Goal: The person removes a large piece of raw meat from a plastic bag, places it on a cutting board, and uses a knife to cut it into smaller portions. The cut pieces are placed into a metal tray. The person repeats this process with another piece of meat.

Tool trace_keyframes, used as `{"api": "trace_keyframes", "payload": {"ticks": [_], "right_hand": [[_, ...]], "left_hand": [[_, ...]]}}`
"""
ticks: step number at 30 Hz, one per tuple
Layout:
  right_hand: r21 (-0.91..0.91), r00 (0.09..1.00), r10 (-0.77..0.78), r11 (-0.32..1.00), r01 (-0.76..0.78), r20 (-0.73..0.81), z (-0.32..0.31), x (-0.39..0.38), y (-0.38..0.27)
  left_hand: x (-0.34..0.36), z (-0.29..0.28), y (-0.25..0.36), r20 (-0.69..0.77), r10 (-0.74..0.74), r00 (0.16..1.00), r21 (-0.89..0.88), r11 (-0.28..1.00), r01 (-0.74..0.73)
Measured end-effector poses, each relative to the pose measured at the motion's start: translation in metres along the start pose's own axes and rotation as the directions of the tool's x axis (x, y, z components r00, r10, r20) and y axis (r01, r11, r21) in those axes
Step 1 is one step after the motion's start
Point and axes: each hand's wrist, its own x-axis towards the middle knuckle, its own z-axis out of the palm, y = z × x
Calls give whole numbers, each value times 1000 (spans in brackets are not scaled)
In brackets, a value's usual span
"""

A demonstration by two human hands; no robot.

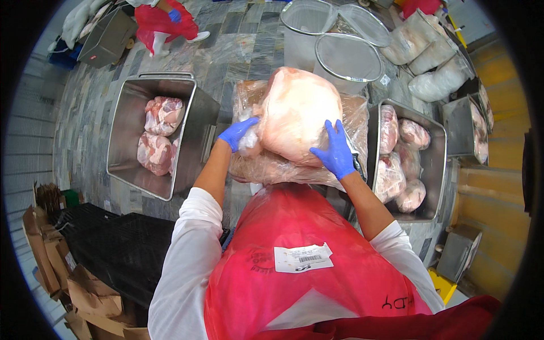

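Observation:
A large, pale pink cut of meat point(300, 116) with a smooth layer of fat lies in front of me, over a plastic-lined load of meat point(354, 122). My left hand point(238, 135), in a blue glove, closes on bunched clear plastic point(249, 141) at the cut's narrower left end. Against its lower right side rests my right hand point(335, 150), also gloved in blue, with thumb and fingers spread. The undersides of the cut and the left fingertips are hidden.
Metal tubs holding meat stand left point(192, 113) and right point(441, 170). Clear-lined round bins point(348, 56) and filled plastic bags point(436, 79) are beyond. Black pallets point(136, 243) and cardboard boxes point(93, 294) sit lower left. Another person in a red apron point(161, 25) is at the far left.

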Motion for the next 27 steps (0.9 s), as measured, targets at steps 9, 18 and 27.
{"api": "trace_keyframes", "payload": {"ticks": [9,18,27], "right_hand": [[726,958,238,629,-277,159,28,-17,44],[701,890,257,549,-456,378,35,-35,42],[627,640,38,158,-763,768,39,-5,46]], "left_hand": [[-33,11,-68,-31,-44,999,-162,986,38],[-121,23,-74,-123,174,977,-209,958,-197],[-172,91,11,-216,250,944,-40,964,-264]]}}
